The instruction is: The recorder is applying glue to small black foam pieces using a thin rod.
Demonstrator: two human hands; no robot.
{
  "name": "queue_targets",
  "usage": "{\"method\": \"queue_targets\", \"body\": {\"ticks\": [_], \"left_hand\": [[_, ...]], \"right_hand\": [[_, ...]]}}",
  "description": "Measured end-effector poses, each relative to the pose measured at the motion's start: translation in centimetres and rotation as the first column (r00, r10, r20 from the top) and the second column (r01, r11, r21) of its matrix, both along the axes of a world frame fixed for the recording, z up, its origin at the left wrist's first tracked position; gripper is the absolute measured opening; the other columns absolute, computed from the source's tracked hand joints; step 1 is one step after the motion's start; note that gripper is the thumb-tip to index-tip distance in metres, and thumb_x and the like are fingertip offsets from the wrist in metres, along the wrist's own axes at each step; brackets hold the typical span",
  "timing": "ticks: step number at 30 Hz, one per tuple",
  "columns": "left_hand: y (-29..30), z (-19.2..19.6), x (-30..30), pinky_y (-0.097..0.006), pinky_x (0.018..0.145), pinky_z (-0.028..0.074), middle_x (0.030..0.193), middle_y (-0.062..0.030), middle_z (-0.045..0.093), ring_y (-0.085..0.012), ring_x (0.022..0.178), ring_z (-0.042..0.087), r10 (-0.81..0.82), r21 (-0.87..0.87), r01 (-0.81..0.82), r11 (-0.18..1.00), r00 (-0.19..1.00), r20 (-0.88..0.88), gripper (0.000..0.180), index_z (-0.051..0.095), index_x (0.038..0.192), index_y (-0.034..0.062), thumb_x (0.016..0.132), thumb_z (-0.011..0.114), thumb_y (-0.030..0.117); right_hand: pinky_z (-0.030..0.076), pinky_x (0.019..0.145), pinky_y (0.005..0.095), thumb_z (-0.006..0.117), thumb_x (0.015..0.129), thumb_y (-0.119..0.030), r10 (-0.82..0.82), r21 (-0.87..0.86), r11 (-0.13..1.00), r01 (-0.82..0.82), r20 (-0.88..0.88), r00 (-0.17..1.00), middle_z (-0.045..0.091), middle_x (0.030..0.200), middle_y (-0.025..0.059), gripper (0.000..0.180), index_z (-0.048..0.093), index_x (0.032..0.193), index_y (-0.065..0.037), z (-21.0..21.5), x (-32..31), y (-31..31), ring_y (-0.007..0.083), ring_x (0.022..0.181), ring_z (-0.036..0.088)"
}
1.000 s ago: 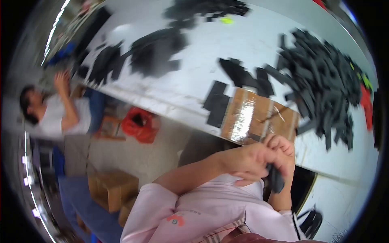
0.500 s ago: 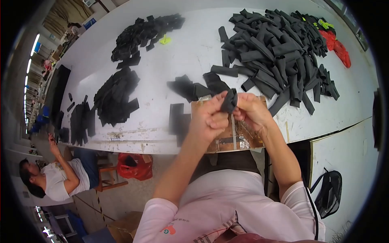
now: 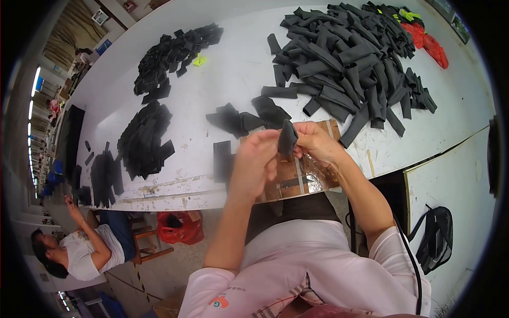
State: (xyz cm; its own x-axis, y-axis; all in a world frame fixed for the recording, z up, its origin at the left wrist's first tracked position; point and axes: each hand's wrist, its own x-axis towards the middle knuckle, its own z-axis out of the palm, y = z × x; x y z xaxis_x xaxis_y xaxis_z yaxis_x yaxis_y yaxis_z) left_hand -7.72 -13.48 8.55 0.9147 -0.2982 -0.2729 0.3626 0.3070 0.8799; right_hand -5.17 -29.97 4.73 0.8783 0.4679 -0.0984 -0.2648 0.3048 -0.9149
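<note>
At centre frame, left hand (image 3: 254, 161) and right hand (image 3: 316, 142) together pinch a black fabric strip (image 3: 287, 138) above the white table (image 3: 233, 79), below the dark strip heap (image 3: 350, 53) at upper right.

Bright, even light fills the scene, and the white worktop (image 3: 233, 74) reflects it strongly without harsh glare. Shadows are soft and short; the dark fabric pieces (image 3: 344, 53) read almost as flat black shapes with little surface detail. A strip of ceiling lamps (image 3: 35, 87) burns out at the far left. The fisheye lens bends the worktop edge into a curve and rims the frame in black. The centre is sharp; the margins are smeared and compressed.
</note>
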Motion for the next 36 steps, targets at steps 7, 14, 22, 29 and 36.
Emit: {"method": "queue_targets", "body": {"ticks": [7, 14, 22, 29, 36], "left_hand": [[-1.2, 1.8, 0.0, -0.023, 0.075, 0.043, 0.097, -0.0062, 0.054, -0.0132, 0.079, 0.055, 0.001, 0.143, -0.105, 0.984, 0.809, 0.588, 0.02, 0.056, 0.098, -0.0015, 0.078, 0.054, 0.002], [-2.1, 2.1, -1.1, -0.029, 0.077, 0.043, 0.091, -0.0113, 0.058, -0.0139, 0.081, 0.054, 0.339, -0.359, -0.162, 0.919, 0.788, 0.513, 0.011, 0.057, 0.089, -0.0044, 0.081, 0.05, -0.003], [-2.2, 2.4, 0.0, -0.023, 0.071, 0.043, 0.088, -0.0055, 0.058, -0.0103, 0.081, 0.054, 0.135, -0.195, -0.068, 0.978, 0.926, 0.354, 0.013, 0.057, 0.087, -0.0044, 0.076, 0.051, -0.005], [-2.4, 1.9, 1.1, -0.024, 0.067, 0.044, 0.078, -0.0055, 0.059, -0.0107, 0.073, 0.055, -0.184, 0.485, -0.218, 0.847, 0.736, 0.652, 0.017, 0.055, 0.087, -0.0001, 0.071, 0.058, -0.004], [-2.1, 3.0, -0.2, -0.026, 0.076, 0.042, 0.085, -0.01, 0.057, -0.0132, 0.079, 0.053, 0.113, -0.056, -0.098, 0.994, 0.807, 0.58, 0.013, 0.053, 0.092, -0.0033, 0.084, 0.049, 0.005]], "right_hand": [[0.041, 0.057, 0.0266, 0.054, 0.079, -0.024, -0.352, -0.301, 0.822, 0.482, 0.396, 0.848, 0.049, 0.063, 0.0062, 0.026, 0.055, 0.086, 0.001, 4.1, -2.0, 0.0, 0.0161, 0.058, 0.049], [0.042, 0.057, 0.0369, 0.06, 0.069, -0.019, 0.358, -0.687, 0.413, 0.598, 0.726, 0.587, 0.054, 0.074, 0.0101, 0.022, 0.056, 0.08, 0.0, 8.3, -3.1, 0.3, 0.031, 0.069, 0.053], [0.04, 0.053, 0.0367, 0.058, 0.073, -0.016, 0.142, -0.555, 0.639, 0.533, 0.766, 0.627, 0.052, 0.066, 0.014, 0.016, 0.055, 0.075, -0.001, 4.0, -2.2, -0.1, 0.0304, 0.063, 0.052], [0.041, 0.057, 0.039, 0.051, 0.08, -0.019, 0.017, -0.415, 0.767, 0.49, 0.775, 0.631, 0.055, 0.071, 0.0156, 0.021, 0.054, 0.085, 0.001, 1.2, -2.3, 0.0, 0.0325, 0.063, 0.051], [0.039, 0.054, 0.0376, 0.054, 0.079, -0.027, 0.111, -0.528, 0.743, 0.411, 0.703, 0.703, 0.054, 0.063, 0.0162, 0.028, 0.055, 0.078, 0.001, 3.9, -1.9, -0.6, 0.0326, 0.06, 0.052]]}}
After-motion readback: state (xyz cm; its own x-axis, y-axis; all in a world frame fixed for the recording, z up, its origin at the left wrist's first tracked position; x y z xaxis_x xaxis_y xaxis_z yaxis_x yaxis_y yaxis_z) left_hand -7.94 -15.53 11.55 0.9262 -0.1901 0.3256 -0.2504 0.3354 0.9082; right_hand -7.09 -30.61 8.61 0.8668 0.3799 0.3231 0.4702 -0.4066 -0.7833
